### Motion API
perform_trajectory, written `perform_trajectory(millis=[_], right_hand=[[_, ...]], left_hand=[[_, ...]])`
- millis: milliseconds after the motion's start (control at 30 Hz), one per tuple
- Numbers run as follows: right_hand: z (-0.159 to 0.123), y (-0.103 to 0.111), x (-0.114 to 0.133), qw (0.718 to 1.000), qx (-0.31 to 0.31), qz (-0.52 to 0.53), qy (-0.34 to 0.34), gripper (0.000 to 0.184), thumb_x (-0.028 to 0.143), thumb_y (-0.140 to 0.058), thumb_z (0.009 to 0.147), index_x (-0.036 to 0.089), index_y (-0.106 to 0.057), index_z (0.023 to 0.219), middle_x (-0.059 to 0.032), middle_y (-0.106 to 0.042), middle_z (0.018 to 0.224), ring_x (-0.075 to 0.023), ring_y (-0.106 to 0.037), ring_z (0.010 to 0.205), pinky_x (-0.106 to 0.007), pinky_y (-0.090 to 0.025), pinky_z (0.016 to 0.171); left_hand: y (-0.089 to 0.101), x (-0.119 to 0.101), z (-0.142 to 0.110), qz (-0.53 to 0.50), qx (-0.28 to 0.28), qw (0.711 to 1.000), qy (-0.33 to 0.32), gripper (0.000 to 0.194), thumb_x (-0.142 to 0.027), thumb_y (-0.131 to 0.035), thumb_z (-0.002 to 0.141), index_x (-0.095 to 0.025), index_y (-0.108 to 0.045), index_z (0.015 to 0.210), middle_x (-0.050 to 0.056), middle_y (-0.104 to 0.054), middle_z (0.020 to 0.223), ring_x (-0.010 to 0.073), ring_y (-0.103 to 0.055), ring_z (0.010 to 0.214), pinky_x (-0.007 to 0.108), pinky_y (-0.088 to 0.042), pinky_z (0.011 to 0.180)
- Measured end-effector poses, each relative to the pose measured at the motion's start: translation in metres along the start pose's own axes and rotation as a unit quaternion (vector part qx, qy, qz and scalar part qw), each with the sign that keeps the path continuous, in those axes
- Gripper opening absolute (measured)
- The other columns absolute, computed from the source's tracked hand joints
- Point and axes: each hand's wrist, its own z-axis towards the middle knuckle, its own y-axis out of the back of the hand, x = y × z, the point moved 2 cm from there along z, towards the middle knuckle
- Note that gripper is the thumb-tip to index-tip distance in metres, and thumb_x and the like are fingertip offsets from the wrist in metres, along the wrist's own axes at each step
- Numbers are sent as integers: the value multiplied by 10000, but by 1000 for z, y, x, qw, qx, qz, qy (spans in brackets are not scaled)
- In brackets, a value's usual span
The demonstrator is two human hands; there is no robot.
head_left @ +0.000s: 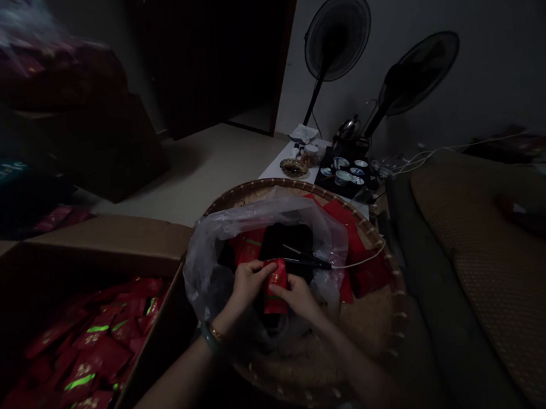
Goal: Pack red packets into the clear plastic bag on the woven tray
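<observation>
Between my hands is a small red packet (276,293) with gold print, held upright over a clear plastic bag (202,251). My left hand (246,286), with bangles at the wrist, pinches its upper left side. My right hand (300,297) grips its right edge, thumb on the front. Inside the open bag lie another red packet (249,245) and something dark. Behind my right hand, a black stick-like tool (310,263) with a white cord rests at the bag's edge. The bag sits in a round woven tray (376,339).
At left stands an open cardboard box (165,234) holding many red packets (91,360). Flat red pieces (355,243) lie on the tray's right side. Beyond are a low table (275,168) with small cups (343,177), two standing fans (337,36), and a woven-topped seat (491,260) at right.
</observation>
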Motion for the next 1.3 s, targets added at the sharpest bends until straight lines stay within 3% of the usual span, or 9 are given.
perform_trajectory(millis=[167, 333, 467, 567, 733, 833, 1033, 1133, 1300], right_hand=[[-1, 0, -2, 999, 2, 30, -22, 382, 413, -737, 561, 153, -634, 821, -28, -681, 777, -207, -619, 692, -363, -504, 677], [3, 9, 8, 997, -12, 54, 51, 385, 423, -691, 638, 192, -617, 937, -31, -666, 911, -186, -606, 824, -309, -488, 728], [8, 18, 11, 997, -62, 38, 28, 308, 459, -658, 655, 164, -620, 736, 12, -602, 635, -102, -513, 519, -199, -390, 441], [11, 22, 8, 997, -66, 40, 13, 301, 446, -664, 646, 149, -620, 665, 30, -564, 555, -63, -422, 412, -188, -316, 388], [10, 21, 4, 997, -75, 30, 18, 273, 424, -663, 643, 153, -632, 641, 27, -568, 527, -76, -443, 411, -205, -340, 416], [9, 21, 5, 993, -107, -20, 40, 245, 403, -642, 667, 160, -639, 636, 27, -559, 503, -92, -457, 426, -217, -350, 436], [13, 23, 11, 982, -119, -90, 117, 185, 326, -667, 650, 177, -675, 759, -21, -655, 711, -157, -580, 662, -254, -445, 606], [16, 25, 14, 976, -108, -138, 128, 144, 319, -685, 637, 176, -669, 629, -14, -636, 616, -157, -574, 622, -263, -436, 605], [21, 27, 8, 976, -104, -153, 118, 168, 324, -665, 666, 172, -662, 596, -16, -650, 602, -167, -588, 603, -274, -444, 605]], left_hand=[[2, 2, -1, -36, 11, 998, 41, 458, -537, -680, 547, -127, -504, 442, -66, -363, 423, 51, -291, 436, 188, -213, 422], [2, 7, 0, -14, 18, 999, 37, 448, -535, -694, 533, -115, -553, 470, -63, -398, 419, 50, -315, 425, 184, -224, 420], [-1, 9, -1, -27, 68, 996, 60, 450, -541, -694, 531, -104, -594, 488, -44, -462, 420, 59, -357, 425, 186, -257, 428], [2, 12, -3, -62, 74, 992, 78, 417, -514, -704, 546, -101, -650, 569, -17, -559, 484, 81, -434, 463, 196, -331, 478], [3, 14, -5, -104, 81, 988, 81, 405, -505, -701, 575, -107, -679, 648, 8, -622, 553, 110, -507, 509, 210, -380, 523], [-4, 14, -8, -125, 112, 979, 112, 425, -471, -753, 515, -106, -688, 721, 18, -645, 603, 114, -528, 529, 214, -396, 542], [-10, 13, -9, -84, 103, 981, 139, 385, -428, -795, 443, -102, -591, 460, -43, -493, 396, 48, -375, 386, 184, -260, 423], [-11, 14, -10, -86, 131, 973, 167, 376, -405, -810, 414, -105, -584, 438, -47, -486, 383, 48, -379, 380, 187, -259, 420], [-14, 19, -15, -194, 182, 936, 232, 349, -324, -826, 441, -106, -670, 663, 10, -647, 587, 100, -548, 511, 209, -398, 543]])
